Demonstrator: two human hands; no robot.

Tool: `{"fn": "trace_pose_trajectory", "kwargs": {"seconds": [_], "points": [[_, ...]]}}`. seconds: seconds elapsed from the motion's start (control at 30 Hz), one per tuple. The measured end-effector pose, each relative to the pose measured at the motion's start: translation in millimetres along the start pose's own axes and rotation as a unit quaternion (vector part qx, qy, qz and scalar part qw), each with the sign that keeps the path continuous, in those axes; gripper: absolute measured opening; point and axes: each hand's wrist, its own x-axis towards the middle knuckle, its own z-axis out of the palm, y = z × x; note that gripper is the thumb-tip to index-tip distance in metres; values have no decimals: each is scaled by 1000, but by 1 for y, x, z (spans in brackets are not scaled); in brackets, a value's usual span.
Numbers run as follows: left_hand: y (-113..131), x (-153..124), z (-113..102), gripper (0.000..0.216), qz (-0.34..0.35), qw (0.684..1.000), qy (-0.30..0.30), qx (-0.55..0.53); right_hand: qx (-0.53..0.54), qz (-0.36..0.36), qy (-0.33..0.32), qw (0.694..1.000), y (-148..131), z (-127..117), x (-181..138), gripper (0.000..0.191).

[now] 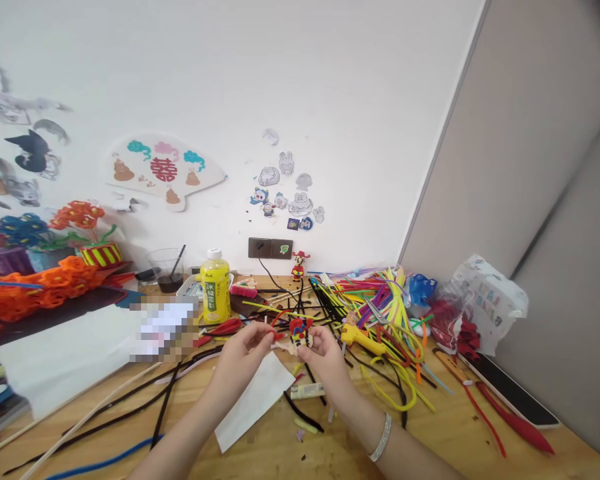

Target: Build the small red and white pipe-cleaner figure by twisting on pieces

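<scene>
Pipe-cleaner figure [301, 335] is in the right grip [329, 358]

From my distant seat, I see the right grip closed on this figure, which shows red and blue at its top. My left grip [247, 351] pinches a small red piece [278, 336], just beside the figure. On the near side of both grips, a white paper sheet [255, 404] and a pale tube [307, 391] lie on the worktop [263, 461]. The yellow glue gun [364, 340] is near, to the right of the right grip.
</scene>
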Motion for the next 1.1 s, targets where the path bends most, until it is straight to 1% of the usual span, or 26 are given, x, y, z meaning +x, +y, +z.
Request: {"fn": "trace_pose_trajectory", "kwargs": {"seconds": [0.17,0.3,0.57,0.73,0.9,1.1], "points": [[-4,0,2,17,18,999,2,33,5,4,-5,1000,1,0,-1,33],[-3,-1,2,15,29,998,6,62,3,0,-14,1000,0,1,-2,31],[4,-4,3,15,38,996,4,77,-20,-6,-14,1000,-9,4,-5,30],[1,-4,3,15,47,995,11,83,-19,-9,-18,1000,-7,5,-5,29],[-5,-3,5,16,43,995,6,93,-13,-15,-22,1000,-6,6,-6,27],[-3,-4,6,14,42,995,2,91,-9,-18,-28,999,-7,6,-7,28]]}}
